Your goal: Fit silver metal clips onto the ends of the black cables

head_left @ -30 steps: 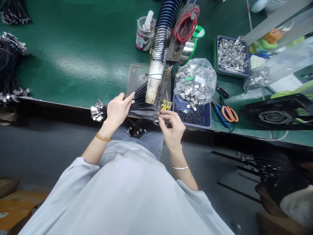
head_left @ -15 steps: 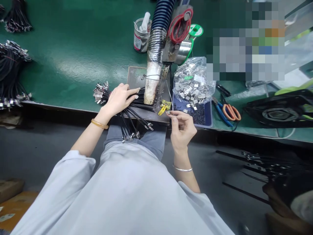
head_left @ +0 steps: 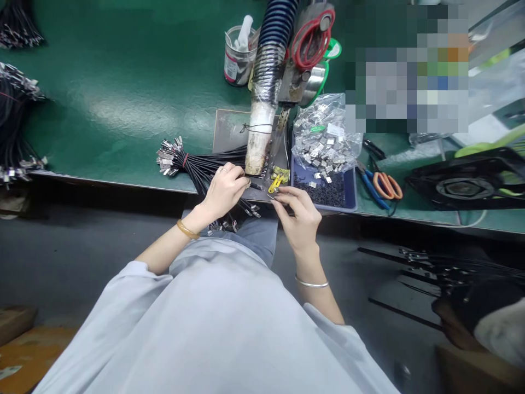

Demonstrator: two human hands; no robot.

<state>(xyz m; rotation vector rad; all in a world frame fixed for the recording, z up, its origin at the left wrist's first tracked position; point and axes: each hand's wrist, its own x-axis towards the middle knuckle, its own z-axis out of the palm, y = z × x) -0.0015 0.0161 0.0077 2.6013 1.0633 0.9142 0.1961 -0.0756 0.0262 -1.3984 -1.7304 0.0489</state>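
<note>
My left hand is closed on a black cable, whose end sticks out past the fingertips to the right. Beneath and behind that hand lies a bundle of black cables with metal plugs, tied with a red band; some ends hang over the table edge. Between thumb and fingers, my right hand pinches a small metal connector, close to the cable's end but apart from it. A yellow clip-like piece sits just beyond those fingertips. The connector's fine detail is too small to make out.
A taped hose and a soldering stand reach down over the work board. At right are a blue tray, a bag of metal connectors, pliers, orange-handled scissors and a black fan.
My left hand has moved right and down from lying over the bundle, and now grips one cable. My right hand has shifted slightly left with the connector, bringing the hands closer together.
</note>
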